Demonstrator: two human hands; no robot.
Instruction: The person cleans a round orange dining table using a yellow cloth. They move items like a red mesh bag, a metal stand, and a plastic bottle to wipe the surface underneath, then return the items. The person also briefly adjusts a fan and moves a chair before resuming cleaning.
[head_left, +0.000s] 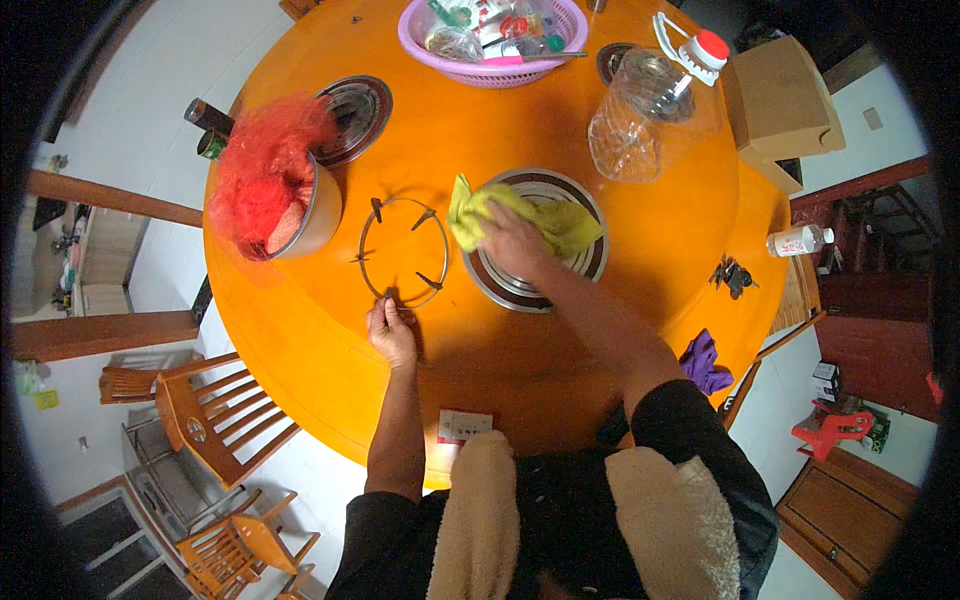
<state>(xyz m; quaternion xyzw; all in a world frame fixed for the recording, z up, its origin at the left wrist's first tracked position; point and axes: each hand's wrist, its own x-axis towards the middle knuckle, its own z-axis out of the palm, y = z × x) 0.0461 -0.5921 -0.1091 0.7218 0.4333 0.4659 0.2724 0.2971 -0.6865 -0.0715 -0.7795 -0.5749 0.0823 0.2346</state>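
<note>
My right hand (514, 244) presses a yellow-green cloth (574, 225) onto a round metal burner plate (517, 296) with a dark ring, set in the orange wooden table (540, 367). The hand looks slightly blurred, and the cloth covers much of the plate's upper part. Left of the plate, my left hand (392, 334) pinches the near prong of a thin metal ring pot stand (448, 251) between thumb and fingers. This stand has several dark prongs. A metal pot (324, 214) lies further left, with red mesh netting (262, 172) bulging out of it.
At the far side sits a pink plastic basket (491, 75) of mixed items. A large clear jug (626, 142), a cardboard box (784, 97), a small bottle (799, 241), keys (733, 277) and a purple cloth (705, 364) are to the right. Wooden chairs (202, 427) stand at left.
</note>
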